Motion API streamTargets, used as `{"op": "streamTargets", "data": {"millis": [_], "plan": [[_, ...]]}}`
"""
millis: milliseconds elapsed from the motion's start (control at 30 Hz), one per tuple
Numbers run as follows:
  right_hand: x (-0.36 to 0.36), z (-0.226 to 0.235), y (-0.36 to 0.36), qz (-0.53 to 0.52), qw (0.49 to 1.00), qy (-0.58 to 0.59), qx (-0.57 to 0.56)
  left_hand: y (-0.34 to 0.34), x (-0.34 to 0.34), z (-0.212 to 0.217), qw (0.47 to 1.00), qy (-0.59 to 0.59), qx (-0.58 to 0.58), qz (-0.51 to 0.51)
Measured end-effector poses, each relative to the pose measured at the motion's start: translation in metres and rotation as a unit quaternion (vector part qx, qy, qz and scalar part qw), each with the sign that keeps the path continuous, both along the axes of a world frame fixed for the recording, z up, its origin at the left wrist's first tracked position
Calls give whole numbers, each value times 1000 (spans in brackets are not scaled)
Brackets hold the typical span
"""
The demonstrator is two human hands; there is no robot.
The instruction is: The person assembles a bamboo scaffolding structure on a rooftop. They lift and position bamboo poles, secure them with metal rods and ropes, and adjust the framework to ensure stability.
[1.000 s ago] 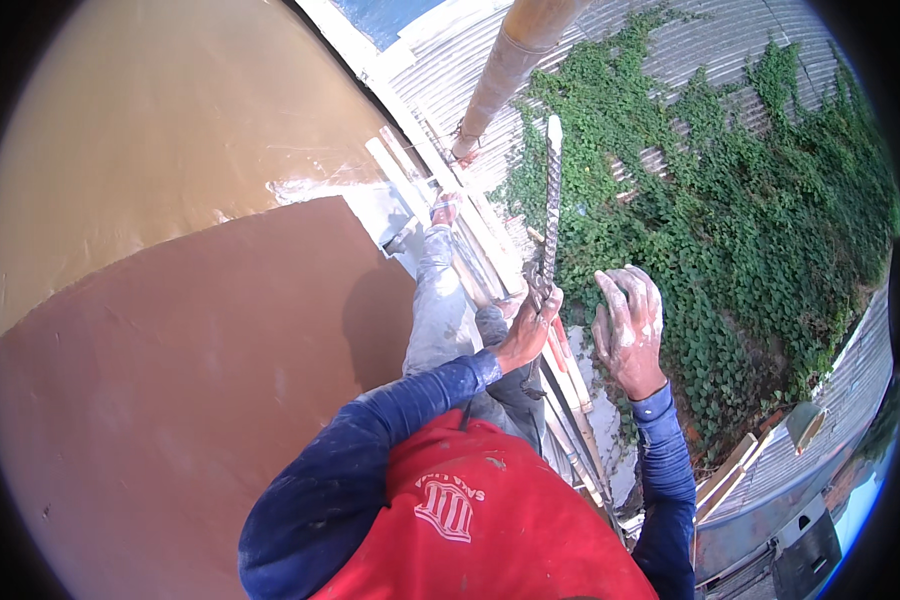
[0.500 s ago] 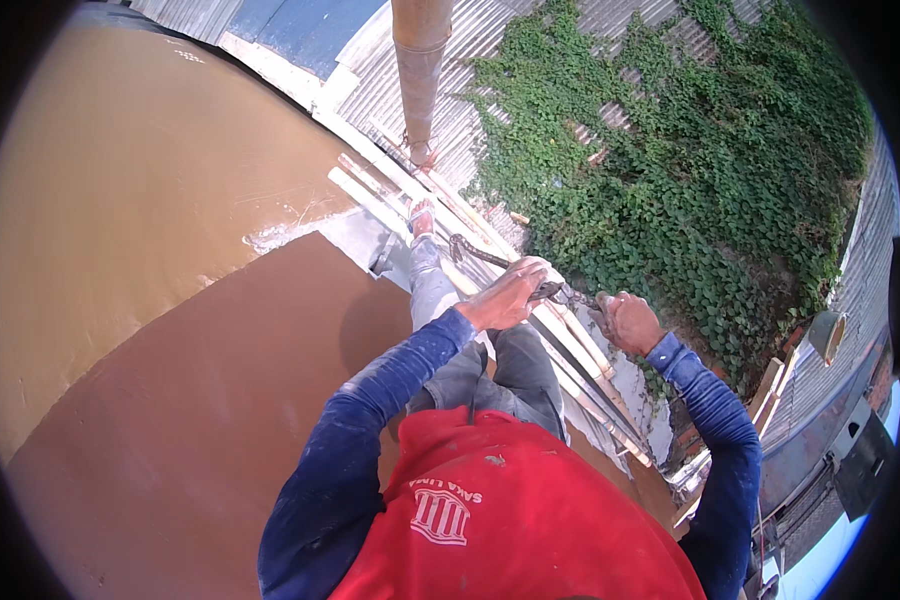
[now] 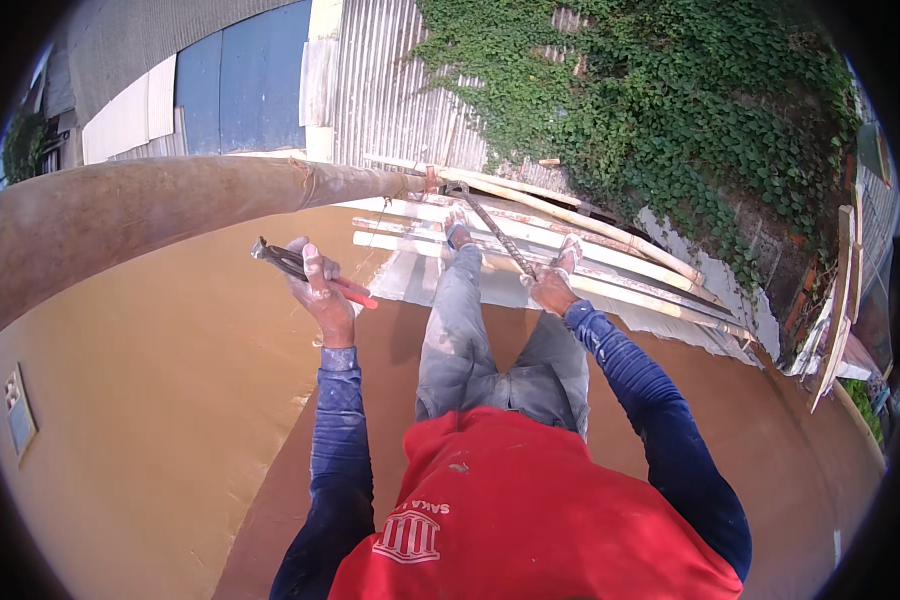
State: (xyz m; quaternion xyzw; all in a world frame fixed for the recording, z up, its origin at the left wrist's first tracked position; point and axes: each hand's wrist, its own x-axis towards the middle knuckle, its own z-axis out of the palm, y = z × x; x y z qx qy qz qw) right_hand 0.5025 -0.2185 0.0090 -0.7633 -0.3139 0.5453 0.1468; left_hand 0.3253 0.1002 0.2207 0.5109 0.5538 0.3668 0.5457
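The left hand [image 3: 322, 290] curls closed around red-handled pincers [image 3: 288, 262] over the tan surface [image 3: 190, 340]; the right hand [image 3: 553, 292] closes on a dark ridged bar [image 3: 500, 239] slanting above pale poles [image 3: 660, 306]. Nearly together half a second ago, they're now well apart, neither free.

Pincers [image 3: 288, 263]: dark metal head, red handles, gripped in my left hand [image 3: 322, 292]; head pointing left and slightly away from me, handle ends to the right. Bar [image 3: 501, 235]: dark, ribbed, hooked at its far end, slanting away leftward from my right hand [image 3: 552, 292], which grips its near end.
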Motion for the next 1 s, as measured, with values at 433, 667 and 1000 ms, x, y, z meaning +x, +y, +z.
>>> {"op": "streamTargets", "data": {"millis": [433, 667, 1000], "plan": [[-28, -61, 58, -8, 986, 162, -28, 70, 58, 92, 953, 189, 212, -101], [-9, -64, 22, 9, 992, 127, 19, 54, 92, 110, 969, 204, 122, -66], [0, -103, 17, 56, 985, 155, 49, 45, 109, 103, 954, 228, 184, -54]]}}
